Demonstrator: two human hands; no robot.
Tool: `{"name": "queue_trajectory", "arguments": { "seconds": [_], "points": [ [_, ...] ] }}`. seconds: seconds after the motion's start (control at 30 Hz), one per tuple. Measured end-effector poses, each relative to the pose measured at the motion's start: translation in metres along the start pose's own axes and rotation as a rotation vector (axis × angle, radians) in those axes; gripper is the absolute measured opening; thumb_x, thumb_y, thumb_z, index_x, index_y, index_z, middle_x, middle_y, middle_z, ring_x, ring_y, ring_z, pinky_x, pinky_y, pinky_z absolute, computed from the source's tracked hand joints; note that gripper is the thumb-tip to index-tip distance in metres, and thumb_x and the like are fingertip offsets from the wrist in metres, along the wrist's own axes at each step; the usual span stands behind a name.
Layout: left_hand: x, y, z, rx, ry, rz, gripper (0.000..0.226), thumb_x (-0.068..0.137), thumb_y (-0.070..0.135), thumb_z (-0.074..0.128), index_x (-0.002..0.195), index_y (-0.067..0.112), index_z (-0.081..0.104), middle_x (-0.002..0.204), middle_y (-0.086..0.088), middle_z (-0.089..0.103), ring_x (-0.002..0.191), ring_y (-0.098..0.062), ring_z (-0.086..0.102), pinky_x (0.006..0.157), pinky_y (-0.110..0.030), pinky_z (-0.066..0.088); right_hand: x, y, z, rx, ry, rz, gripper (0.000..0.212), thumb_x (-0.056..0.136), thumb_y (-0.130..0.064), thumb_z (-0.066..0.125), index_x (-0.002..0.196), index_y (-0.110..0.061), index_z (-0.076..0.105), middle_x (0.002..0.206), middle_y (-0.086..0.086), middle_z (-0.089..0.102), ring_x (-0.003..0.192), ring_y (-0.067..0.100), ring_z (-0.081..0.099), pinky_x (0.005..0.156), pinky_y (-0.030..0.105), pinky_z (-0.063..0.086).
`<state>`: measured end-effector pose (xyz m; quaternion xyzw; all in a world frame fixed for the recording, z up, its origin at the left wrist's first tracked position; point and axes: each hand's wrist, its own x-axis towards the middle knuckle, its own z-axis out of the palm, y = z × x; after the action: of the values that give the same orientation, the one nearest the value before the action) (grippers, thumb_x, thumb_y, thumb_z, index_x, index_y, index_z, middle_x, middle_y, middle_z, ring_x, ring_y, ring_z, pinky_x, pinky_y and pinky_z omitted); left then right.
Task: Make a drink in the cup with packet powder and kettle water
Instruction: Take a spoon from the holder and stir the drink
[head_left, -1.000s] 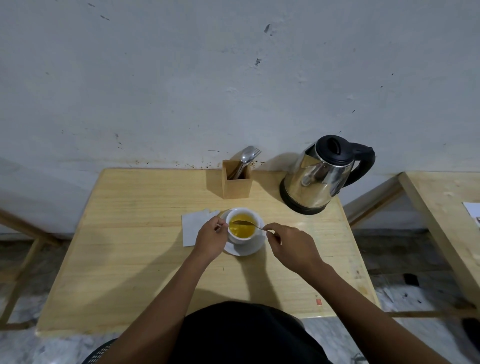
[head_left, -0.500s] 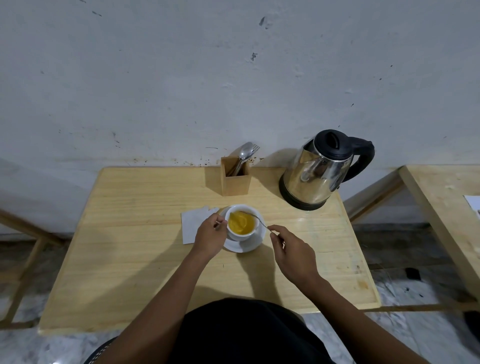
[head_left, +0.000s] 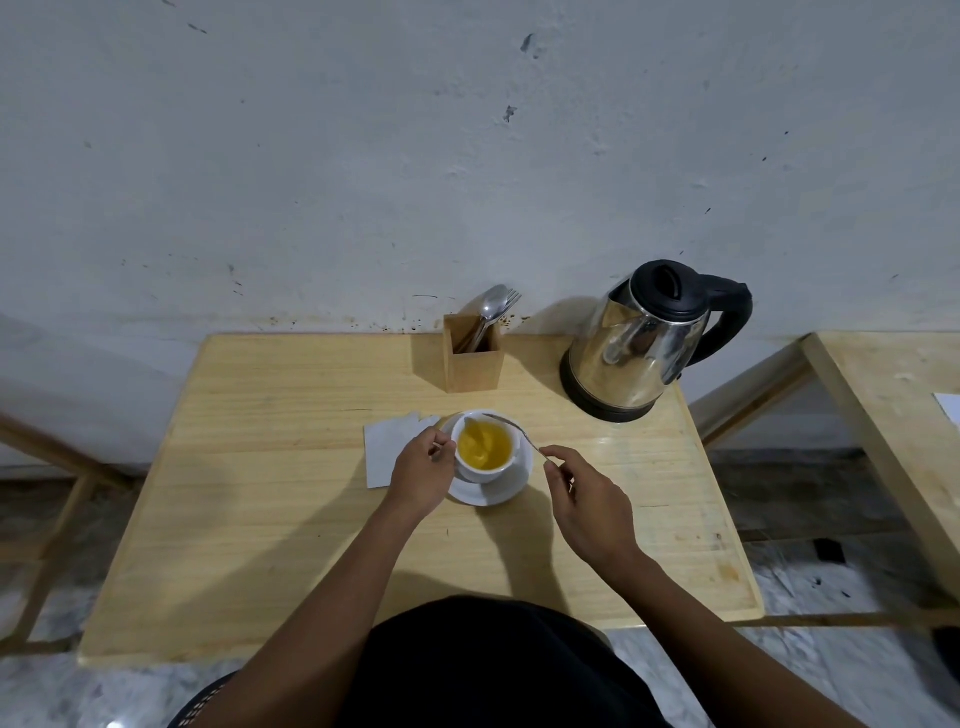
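A white cup (head_left: 480, 470) full of yellow drink stands on a white saucer (head_left: 511, 486) in the middle of the wooden table (head_left: 270, 519). My left hand (head_left: 421, 475) grips the cup's left side. My right hand (head_left: 587, 501) pinches the handle of a metal spoon (head_left: 511, 428), whose bowl lies at the far rim of the cup, over the swirling liquid. A white packet (head_left: 387, 449) lies flat just left of the cup, partly behind my left hand. The steel kettle (head_left: 639, 353) with its black lid and handle stands at the back right.
A wooden cutlery holder (head_left: 472, 361) with a spoon and fork stands against the wall behind the cup. A second wooden table (head_left: 893, 415) is to the right, with a gap between. The grey wall runs along the table's far edge.
The spoon's bowl has swept from the middle of the cup to its far rim, stirring the drink. My right hand has drawn slightly right and back. The left hand stays on the cup.
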<state>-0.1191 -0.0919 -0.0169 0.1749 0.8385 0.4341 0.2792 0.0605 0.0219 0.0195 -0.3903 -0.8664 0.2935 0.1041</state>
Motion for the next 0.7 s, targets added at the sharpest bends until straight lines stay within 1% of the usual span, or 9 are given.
{"name": "queue_trajectory", "arguments": {
  "seconds": [0.13, 0.23, 0.37, 0.43, 0.5, 0.57, 0.63, 0.67, 0.7],
  "points": [
    [0.0, 0.0, 0.0, -0.004, 0.002, 0.0, 0.021, 0.096, 0.023, 0.049, 0.095, 0.007, 0.062, 0.089, -0.005, 0.064, 0.077, -0.016, 0.054, 0.06, -0.025, 0.04, 0.001, -0.002, 0.0, 0.083, -0.025, 0.046, 0.026, 0.101, -0.035, 0.043, 0.123, -0.034, 0.057, 0.069, -0.012, 0.06, 0.061, 0.004, 0.056, 0.054, 0.025, 0.036],
    [0.0, 0.0, 0.0, -0.002, 0.004, -0.004, 0.021, 0.096, 0.023, 0.049, 0.097, 0.006, 0.062, 0.091, -0.006, 0.065, 0.079, -0.016, 0.054, 0.062, -0.024, 0.04, 0.0, -0.004, 0.0, 0.081, -0.031, 0.04, 0.026, 0.101, -0.035, 0.044, 0.124, -0.034, 0.057, 0.068, -0.012, 0.059, 0.061, 0.004, 0.056, 0.053, 0.023, 0.035],
    [0.0, 0.0, 0.0, 0.002, 0.002, -0.006, 0.021, 0.096, 0.023, 0.049, 0.097, 0.006, 0.062, 0.092, -0.007, 0.065, 0.075, -0.013, 0.053, 0.061, -0.023, 0.04, -0.002, -0.002, 0.0, 0.122, -0.028, 0.075, 0.027, 0.102, -0.036, 0.044, 0.125, -0.033, 0.058, 0.07, -0.011, 0.06, 0.064, 0.004, 0.058, 0.055, 0.024, 0.036],
    [-0.001, 0.001, 0.0, -0.006, 0.0, -0.01, 0.021, 0.096, 0.022, 0.049, 0.097, 0.006, 0.062, 0.091, -0.007, 0.065, 0.075, -0.013, 0.053, 0.061, -0.023, 0.04, -0.004, -0.001, 0.0, 0.156, -0.034, 0.097, 0.028, 0.101, -0.037, 0.045, 0.123, -0.032, 0.061, 0.071, -0.011, 0.061, 0.068, 0.003, 0.059, 0.06, 0.025, 0.04],
    [-0.001, 0.001, 0.0, -0.01, 0.001, -0.008, 0.021, 0.096, 0.021, 0.049, 0.095, 0.004, 0.061, 0.089, -0.007, 0.064, 0.072, -0.013, 0.052, 0.059, -0.023, 0.04, -0.004, 0.001, 0.0, 0.255, -0.012, 0.157, 0.027, 0.1, -0.036, 0.047, 0.118, -0.029, 0.065, 0.076, -0.011, 0.064, 0.075, 0.004, 0.061, 0.066, 0.027, 0.045],
    [-0.001, 0.002, 0.001, -0.017, 0.001, -0.008, 0.02, 0.095, 0.02, 0.049, 0.093, 0.003, 0.06, 0.087, -0.008, 0.064, 0.067, -0.012, 0.05, 0.056, -0.024, 0.038, -0.002, 0.006, -0.001, 0.401, 0.041, 0.243, 0.026, 0.1, -0.03, 0.047, 0.113, -0.024, 0.068, 0.092, -0.012, 0.068, 0.09, 0.007, 0.062, 0.078, 0.028, 0.047],
    [-0.001, 0.002, 0.0, -0.032, -0.007, -0.008, 0.019, 0.095, 0.019, 0.049, 0.092, 0.002, 0.06, 0.084, -0.006, 0.062, 0.065, -0.011, 0.049, 0.055, -0.023, 0.037, 0.002, 0.015, 0.0, 0.508, 0.085, 0.331, 0.028, 0.1, -0.025, 0.045, 0.113, -0.021, 0.069, 0.107, -0.01, 0.068, 0.102, 0.011, 0.06, 0.089, 0.034, 0.048],
    [-0.001, 0.002, 0.0, -0.039, -0.011, -0.008, 0.019, 0.094, 0.018, 0.05, 0.092, 0.002, 0.06, 0.083, -0.005, 0.062, 0.065, -0.012, 0.05, 0.056, -0.023, 0.037, 0.004, 0.019, 0.001, 0.535, 0.093, 0.375, 0.028, 0.1, -0.025, 0.043, 0.112, -0.021, 0.068, 0.108, -0.009, 0.067, 0.103, 0.013, 0.06, 0.091, 0.036, 0.048],
    [-0.001, 0.002, 0.0, -0.043, -0.012, -0.007, 0.018, 0.094, 0.018, 0.05, 0.093, 0.003, 0.06, 0.082, -0.005, 0.061, 0.066, -0.013, 0.05, 0.056, -0.023, 0.037, 0.006, 0.023, 0.002, 0.547, 0.091, 0.416, 0.027, 0.1, -0.026, 0.042, 0.111, -0.021, 0.067, 0.104, -0.008, 0.066, 0.1, 0.014, 0.06, 0.089, 0.037, 0.048]
  ]
}}
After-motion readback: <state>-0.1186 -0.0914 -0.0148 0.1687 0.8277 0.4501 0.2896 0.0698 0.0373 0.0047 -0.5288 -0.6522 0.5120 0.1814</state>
